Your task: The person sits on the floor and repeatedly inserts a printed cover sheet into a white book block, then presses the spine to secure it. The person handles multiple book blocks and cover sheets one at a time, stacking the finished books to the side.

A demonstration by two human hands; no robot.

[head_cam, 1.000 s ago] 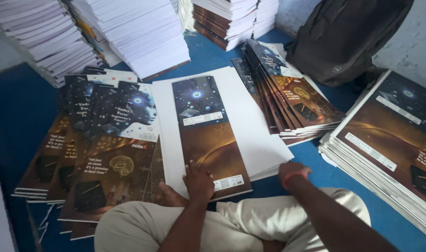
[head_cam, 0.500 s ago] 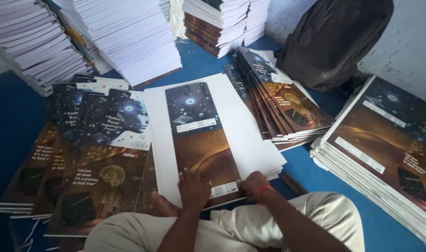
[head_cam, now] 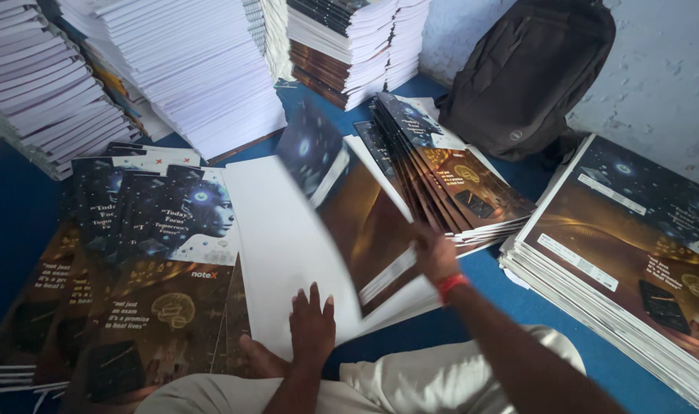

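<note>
At the lower middle of the frame the left hand [head_cam: 313, 326] lies flat, fingers spread, on the white inner face of a large glossy printed cover sheet [head_cam: 288, 253], seemingly pinning it to the blue floor [head_cam: 441, 322] so it cannot slide. Just right of it the right hand [head_cam: 435, 257] pinches the sheet's dark printed flap [head_cam: 349, 207], which stands tilted and blurred above the grip. Fanned dark covers [head_cam: 135, 261] lie left, folded ones [head_cam: 457, 176] right. Farther up: white paper stacks [head_cam: 188, 69], a black backpack [head_cam: 526, 77].
</note>
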